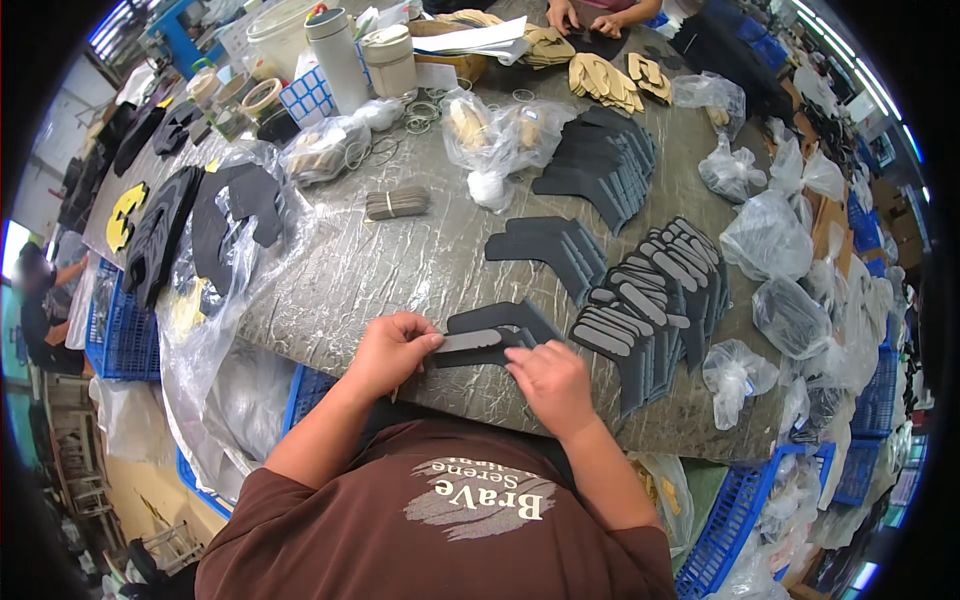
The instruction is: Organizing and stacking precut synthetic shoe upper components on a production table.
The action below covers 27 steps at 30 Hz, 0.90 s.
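Observation:
My left hand point(395, 350) pinches the left end of a grey strip with a scalloped edge point(468, 341). The strip lies over a dark angled flat piece point(478, 358) near the table's front edge. At the right of that piece, the closed fingertips of my right hand point(550, 385) grip its edge. More dark angled pieces point(490, 318) lie just behind. To the right is a fanned stack of dark pieces with grey strips on them point(650, 295). Plain dark angled pieces lie in a smaller fan point(550, 250) and a larger one point(600, 165) farther back.
A banded bundle of strips point(397, 203) lies mid-table. Clear plastic bags point(500, 130) stand behind it, others point(765, 235) along the right edge. A white tumbler point(337, 60) and jars stand at the back left. Another person's hands point(590, 18) work at the far edge.

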Available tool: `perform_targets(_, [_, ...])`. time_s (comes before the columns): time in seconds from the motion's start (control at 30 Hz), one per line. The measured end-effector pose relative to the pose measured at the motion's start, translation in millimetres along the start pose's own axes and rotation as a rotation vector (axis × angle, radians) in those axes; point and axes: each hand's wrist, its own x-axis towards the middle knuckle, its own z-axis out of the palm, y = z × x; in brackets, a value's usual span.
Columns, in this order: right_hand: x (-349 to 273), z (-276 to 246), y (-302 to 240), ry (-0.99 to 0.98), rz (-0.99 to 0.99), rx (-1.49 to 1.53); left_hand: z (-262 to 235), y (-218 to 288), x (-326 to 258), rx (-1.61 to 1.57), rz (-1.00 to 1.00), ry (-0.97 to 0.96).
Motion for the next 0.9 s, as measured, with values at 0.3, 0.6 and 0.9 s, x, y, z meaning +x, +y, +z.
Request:
perform_targets(0.3, [-20,11,1,-0.222,-0.047,-0.176,6,1,0,0.185,-0.059,-0.07])
perform_targets(0.6, [-15,11,0,-0.197,-0.141,-0.207,10,2,-2,0.225,-0.001,-0.017])
perform_targets(0.9, [-16,10,0,-0.277,-0.088,-0.208,17,-12,-1,0.536,0.372,0.107])
